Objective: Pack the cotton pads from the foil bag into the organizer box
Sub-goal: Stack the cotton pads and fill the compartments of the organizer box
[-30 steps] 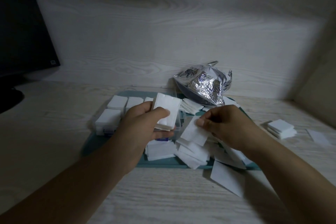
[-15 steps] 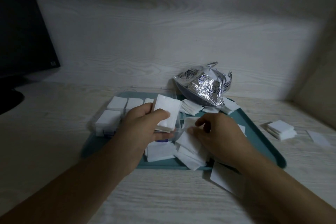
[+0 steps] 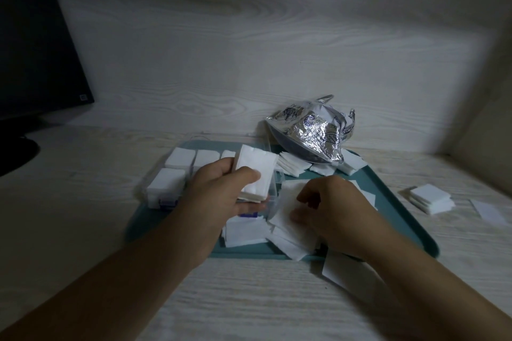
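1. Grip first: the left hand point(image 3: 221, 194) is closed around a stack of cotton pads point(image 3: 256, 171), thumb across the top face and fingers underneath, held just above the clear organizer box point(image 3: 177, 174) on the teal tray point(image 3: 410, 202).
2. The right hand point(image 3: 332, 213) rests palm-down on the loose pads point(image 3: 291, 235) spread over the front of the tray. Its fingers are curled onto the top sheet; whether they have actually pinched a pad I cannot tell.
3. What has changed: a second ago this hand held a single pad lifted near the stack; half a second ago it had dropped to the pile, and now it presses lower into it, empty or only starting to gather. The left hand's stack has barely moved.
4. Reading that: the person seems to be building the stack pad by pad, and the right hand is going back for the next one.
5. Where things stand: the box's visible compartments on the left already hold white pads. The foil bag point(image 3: 313, 133) lies crumpled at the tray's back edge with more pads point(image 3: 293, 166) spilling out beside it.
6. A small stack point(image 3: 432, 199) and a single sheet point(image 3: 487, 210) lie off the tray on the surface point(image 3: 83, 202) to the right, another sheet point(image 3: 343, 271) in front. Much remains to pack.
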